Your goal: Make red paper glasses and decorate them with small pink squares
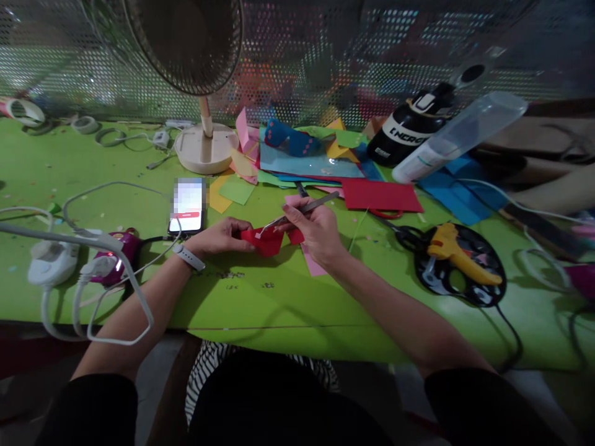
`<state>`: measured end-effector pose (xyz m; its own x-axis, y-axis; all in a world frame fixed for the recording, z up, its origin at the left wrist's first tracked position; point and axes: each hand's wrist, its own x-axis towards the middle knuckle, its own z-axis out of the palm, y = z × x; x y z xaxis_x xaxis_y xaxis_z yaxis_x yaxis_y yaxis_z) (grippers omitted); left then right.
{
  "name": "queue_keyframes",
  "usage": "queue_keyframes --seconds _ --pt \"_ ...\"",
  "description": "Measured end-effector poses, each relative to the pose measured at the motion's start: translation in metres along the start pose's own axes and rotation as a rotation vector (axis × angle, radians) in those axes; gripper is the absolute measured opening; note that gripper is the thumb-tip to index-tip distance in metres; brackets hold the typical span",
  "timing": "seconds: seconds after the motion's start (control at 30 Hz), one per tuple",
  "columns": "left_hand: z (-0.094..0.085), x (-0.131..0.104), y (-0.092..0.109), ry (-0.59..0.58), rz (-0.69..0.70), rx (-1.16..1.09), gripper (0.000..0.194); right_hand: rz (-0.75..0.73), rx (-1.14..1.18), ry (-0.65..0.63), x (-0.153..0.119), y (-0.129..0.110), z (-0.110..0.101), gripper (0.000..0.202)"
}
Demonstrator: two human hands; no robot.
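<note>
My left hand (227, 236) pinches the left end of a folded red paper piece (269, 243) just above the green table. My right hand (316, 228) holds metal tweezers (320, 201) like a pen. Their tip points down to the left and meets the red paper, where a tiny pale piece (258, 235) shows. A second red part, partly hidden by my right fingers, lies beside it; whether the two are joined I cannot tell. Under my right hand a pink paper strip (312, 263) rests on the table.
A phone (188, 207), a fan (207, 148) and white cables stand left. Behind are coloured papers (307, 162) and a red card (382, 195). To the right are scissors (409, 236), a yellow glue gun (458, 254) on a black palette (493, 300), and a black bottle (395, 139).
</note>
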<state>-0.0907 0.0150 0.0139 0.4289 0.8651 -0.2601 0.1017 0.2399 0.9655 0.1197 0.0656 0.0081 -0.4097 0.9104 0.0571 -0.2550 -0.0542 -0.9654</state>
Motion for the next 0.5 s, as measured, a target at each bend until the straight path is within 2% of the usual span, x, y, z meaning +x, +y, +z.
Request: queue_keyframes --seconds 0.5 --pt "-0.0007 0.0007 -0.0002 -0.014 -0.013 0.060 0.023 -0.007 -0.011 -0.045 0.0069 0.0026 -0.0006 0.037"
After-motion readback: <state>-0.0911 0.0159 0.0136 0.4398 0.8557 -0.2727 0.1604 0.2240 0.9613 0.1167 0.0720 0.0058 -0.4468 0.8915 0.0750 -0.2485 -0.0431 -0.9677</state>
